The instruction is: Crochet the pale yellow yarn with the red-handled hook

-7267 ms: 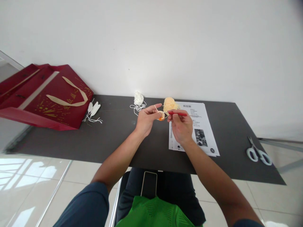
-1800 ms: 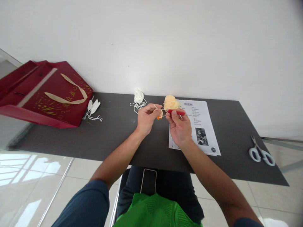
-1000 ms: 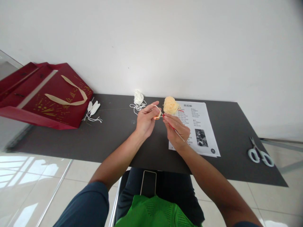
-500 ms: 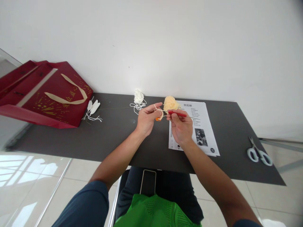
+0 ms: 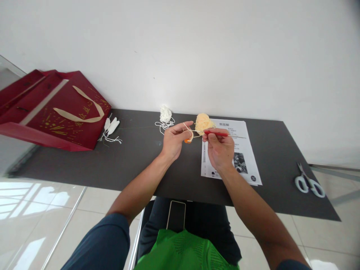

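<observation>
Between thumb and fingers, my left hand (image 5: 174, 141) pinches a small orange and cream crochet piece (image 5: 189, 140). A strand of pale yarn loops over its raised index finger. My right hand (image 5: 220, 148) grips a crochet hook with a red handle (image 5: 216, 132), its thin metal tip pointing left toward the piece and its other end sticking out to the right. Whether the tip sits in a loop is too small to tell. Just behind the hands lies a ball of pale yellow yarn (image 5: 203, 122).
Printed sheets (image 5: 250, 165) lie under my right hand on the dark table (image 5: 135, 157). White yarn (image 5: 165, 113) and white crocheted pieces (image 5: 112, 126) lie farther left, beside a red gift bag (image 5: 70, 112). Scissors (image 5: 308, 182) rest near the right edge. A phone (image 5: 176, 215) is on my lap.
My right hand has drawn the crochet hook a little to the right, away from my left hand. The left hand holds the crochet piece in nearly the same place.
</observation>
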`<state>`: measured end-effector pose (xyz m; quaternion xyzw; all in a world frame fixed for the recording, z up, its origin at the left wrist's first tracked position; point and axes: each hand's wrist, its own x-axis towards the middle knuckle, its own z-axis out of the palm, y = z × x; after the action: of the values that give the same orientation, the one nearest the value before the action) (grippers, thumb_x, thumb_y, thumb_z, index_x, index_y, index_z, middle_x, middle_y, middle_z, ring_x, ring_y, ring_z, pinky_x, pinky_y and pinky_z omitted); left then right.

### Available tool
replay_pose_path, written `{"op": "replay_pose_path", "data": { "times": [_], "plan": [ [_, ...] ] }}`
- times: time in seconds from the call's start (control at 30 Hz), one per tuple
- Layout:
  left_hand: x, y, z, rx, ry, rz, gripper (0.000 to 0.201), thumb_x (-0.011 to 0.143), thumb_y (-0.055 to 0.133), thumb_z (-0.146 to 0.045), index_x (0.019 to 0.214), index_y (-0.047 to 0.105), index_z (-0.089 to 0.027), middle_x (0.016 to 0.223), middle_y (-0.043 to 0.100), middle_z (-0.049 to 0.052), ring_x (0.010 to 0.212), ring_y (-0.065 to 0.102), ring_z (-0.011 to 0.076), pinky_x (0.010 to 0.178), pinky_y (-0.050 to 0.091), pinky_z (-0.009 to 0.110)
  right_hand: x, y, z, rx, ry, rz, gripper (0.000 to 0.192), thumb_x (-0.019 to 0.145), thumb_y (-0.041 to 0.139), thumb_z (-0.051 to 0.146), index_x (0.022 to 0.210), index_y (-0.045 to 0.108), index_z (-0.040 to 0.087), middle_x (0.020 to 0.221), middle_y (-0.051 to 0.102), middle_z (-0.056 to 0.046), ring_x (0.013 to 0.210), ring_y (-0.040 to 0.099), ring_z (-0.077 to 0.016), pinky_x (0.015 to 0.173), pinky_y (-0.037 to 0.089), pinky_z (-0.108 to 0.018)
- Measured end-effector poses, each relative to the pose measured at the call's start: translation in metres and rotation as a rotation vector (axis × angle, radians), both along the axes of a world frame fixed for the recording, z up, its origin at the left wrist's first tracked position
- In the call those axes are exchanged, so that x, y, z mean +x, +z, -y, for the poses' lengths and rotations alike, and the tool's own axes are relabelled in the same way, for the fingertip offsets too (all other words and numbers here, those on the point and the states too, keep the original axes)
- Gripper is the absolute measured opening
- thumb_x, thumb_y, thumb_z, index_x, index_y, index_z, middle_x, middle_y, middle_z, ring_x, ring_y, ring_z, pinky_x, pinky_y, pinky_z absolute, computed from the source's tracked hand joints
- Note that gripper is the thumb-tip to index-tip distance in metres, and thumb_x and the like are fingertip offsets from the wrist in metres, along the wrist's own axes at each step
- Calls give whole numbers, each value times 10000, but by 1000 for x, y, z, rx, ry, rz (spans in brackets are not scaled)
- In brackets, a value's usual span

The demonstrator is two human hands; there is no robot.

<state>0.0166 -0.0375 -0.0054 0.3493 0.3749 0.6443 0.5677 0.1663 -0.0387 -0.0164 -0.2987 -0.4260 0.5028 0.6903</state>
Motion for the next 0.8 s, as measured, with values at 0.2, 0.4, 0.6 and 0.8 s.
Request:
{"op": "replay_pose_path", "data": {
  "times": [0.2,0.4,0.6,0.8],
  "plan": [
    [-1,0,1,39,13,-35,287,652,793,-156,935,821,-193,668,655,-15,571,516,69,567,395,228,3,-1,2,65,-58,71,116,811,822,260,883,731,257,888,780,10,682,705,-127,646,587,-304],
    [-6,3,1,45,-20,-120,244,624,727,-123,840,825,-180,601,610,-19,522,453,71,519,329,235,7,1,1,73,-48,103,112,817,810,243,876,717,256,869,778,17,659,691,-118,612,561,-282],
    [-10,7,1,-18,-111,-122,240,590,692,-107,784,820,-167,562,592,-11,506,425,73,509,274,236,10,2,-2,43,8,88,147,804,821,278,871,695,248,843,763,19,648,669,-111,595,541,-271],
    [-13,11,-1,-82,-235,-45,246,563,657,-119,755,810,-133,532,584,17,519,454,99,543,307,262,11,5,-1,68,51,73,152,801,829,289,863,695,252,844,767,13,633,659,-107,585,523,-270]
  ]
}}
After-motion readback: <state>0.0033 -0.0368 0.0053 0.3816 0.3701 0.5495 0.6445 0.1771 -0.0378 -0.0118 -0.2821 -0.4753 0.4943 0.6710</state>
